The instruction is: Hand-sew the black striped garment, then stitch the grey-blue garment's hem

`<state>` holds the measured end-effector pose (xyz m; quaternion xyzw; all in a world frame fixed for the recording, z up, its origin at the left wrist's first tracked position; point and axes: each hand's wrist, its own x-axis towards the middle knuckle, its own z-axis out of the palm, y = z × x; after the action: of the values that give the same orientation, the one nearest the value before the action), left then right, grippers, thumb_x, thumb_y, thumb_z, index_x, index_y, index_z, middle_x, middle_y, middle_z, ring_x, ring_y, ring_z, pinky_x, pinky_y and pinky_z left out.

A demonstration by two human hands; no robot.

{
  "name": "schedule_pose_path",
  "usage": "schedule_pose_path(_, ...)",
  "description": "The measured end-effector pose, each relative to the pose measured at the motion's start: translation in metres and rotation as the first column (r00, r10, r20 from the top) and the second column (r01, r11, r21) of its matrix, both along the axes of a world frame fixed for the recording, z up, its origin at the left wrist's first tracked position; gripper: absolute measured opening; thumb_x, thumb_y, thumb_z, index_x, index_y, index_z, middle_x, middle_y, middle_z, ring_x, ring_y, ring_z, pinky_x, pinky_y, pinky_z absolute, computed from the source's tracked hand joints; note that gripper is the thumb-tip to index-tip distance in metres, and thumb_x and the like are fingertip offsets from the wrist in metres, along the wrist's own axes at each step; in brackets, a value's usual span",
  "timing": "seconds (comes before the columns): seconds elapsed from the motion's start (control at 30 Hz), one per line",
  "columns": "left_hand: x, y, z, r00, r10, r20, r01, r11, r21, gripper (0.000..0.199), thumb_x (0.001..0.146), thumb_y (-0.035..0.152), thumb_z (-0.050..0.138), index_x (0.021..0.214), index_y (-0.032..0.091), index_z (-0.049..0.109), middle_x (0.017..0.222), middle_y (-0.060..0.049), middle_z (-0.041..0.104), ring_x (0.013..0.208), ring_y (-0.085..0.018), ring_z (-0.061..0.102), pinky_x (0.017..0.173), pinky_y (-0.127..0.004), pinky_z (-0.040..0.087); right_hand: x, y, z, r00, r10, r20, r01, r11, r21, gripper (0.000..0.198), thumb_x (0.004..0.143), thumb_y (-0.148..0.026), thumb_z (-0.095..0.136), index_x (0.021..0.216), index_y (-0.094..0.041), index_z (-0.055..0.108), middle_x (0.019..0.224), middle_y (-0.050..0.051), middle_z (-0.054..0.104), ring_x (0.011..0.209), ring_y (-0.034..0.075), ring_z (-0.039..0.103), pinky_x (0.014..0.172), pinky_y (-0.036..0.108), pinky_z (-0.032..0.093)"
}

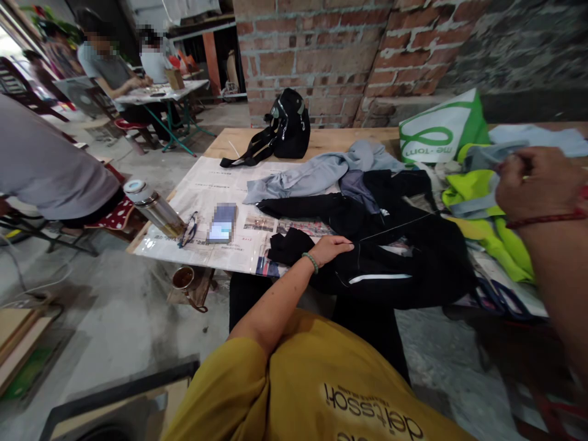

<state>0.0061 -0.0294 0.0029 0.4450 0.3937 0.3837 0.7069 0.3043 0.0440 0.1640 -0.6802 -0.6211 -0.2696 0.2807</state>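
Observation:
A black jacket (432, 263) with a pale reflective strip lies rumpled at the near edge of the table. My left hand (331, 250), with a green bead bracelet on the wrist, pinches a fold of it. From beside those fingertips a thin pale thread (399, 225) stretches taut up and to the right. It runs toward my right hand (537, 184), which is raised over the right side with fingers closed. Whether a needle is also in those fingers cannot be made out. Behind the jacket lies a grey garment (316, 168).
Newspaper (184, 184) covers part of the table. On it are a phone (222, 222), glasses (188, 229) and a steel flask (156, 208). A black bag (291, 125), a green-white bag (443, 128), yellow cloth (500, 226) and scissors (503, 297) lie around. A person (50, 159) sits at left.

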Motion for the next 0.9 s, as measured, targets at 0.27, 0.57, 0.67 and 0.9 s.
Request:
schedule_pose_path(0.27, 0.0, -0.001, 0.001, 0.999, 0.023, 0.025, -0.023, 1.0, 0.01, 0.023, 0.061, 0.029, 0.072, 0.075, 0.012, 0.066, 0.064, 0.002, 0.061, 0.06, -0.009, 0.053, 0.065, -0.024, 0.042, -0.023, -0.008, -0.009, 0.96, 0.215, -0.178, -0.206, 0.976, 0.069, 0.032, 0.082, -0.027, 0.042, 0.099, -0.012, 0.065, 0.089, 0.012, 0.068, 0.077, 0.017, 0.063, 0.072, 0.028, 0.045)
schedule_pose_path(0.57, 0.001, -0.002, 0.003, 0.998, 0.055, 0.007, -0.056, 0.997, 0.045, 0.028, 0.057, 0.027, 0.073, 0.08, 0.013, 0.067, 0.063, 0.003, 0.059, 0.058, -0.007, 0.049, 0.063, -0.023, 0.038, -0.108, -0.049, -0.087, 0.71, 0.622, -0.329, -0.702, 0.656, -0.275, 0.028, 0.085, -0.028, 0.039, 0.1, -0.024, 0.063, 0.1, 0.008, 0.066, 0.091, 0.023, 0.061, 0.083, 0.037, 0.048)
schedule_pose_path(0.67, 0.001, -0.001, 0.003, 0.997, 0.069, -0.021, -0.067, 0.995, 0.072, 0.029, 0.056, 0.027, 0.074, 0.081, 0.013, 0.068, 0.064, 0.004, 0.059, 0.059, -0.007, 0.049, 0.064, -0.023, 0.038, -0.12, -0.047, -0.103, 0.663, 0.65, -0.371, -0.748, 0.574, -0.332, 0.031, 0.085, -0.025, 0.037, 0.099, -0.024, 0.064, 0.093, 0.008, 0.065, 0.085, 0.02, 0.062, 0.079, 0.034, 0.049)
schedule_pose_path(0.9, 0.001, -0.003, 0.005, 0.996, 0.088, -0.016, -0.086, 0.992, 0.093, 0.029, 0.054, 0.03, 0.074, 0.076, 0.012, 0.067, 0.063, 0.004, 0.058, 0.059, -0.006, 0.048, 0.063, -0.021, 0.037, -0.118, -0.041, -0.113, 0.617, 0.663, -0.424, -0.776, 0.421, -0.469, 0.03, 0.083, -0.026, 0.039, 0.091, -0.022, 0.068, 0.086, 0.007, 0.065, 0.08, 0.018, 0.063, 0.073, 0.03, 0.05)
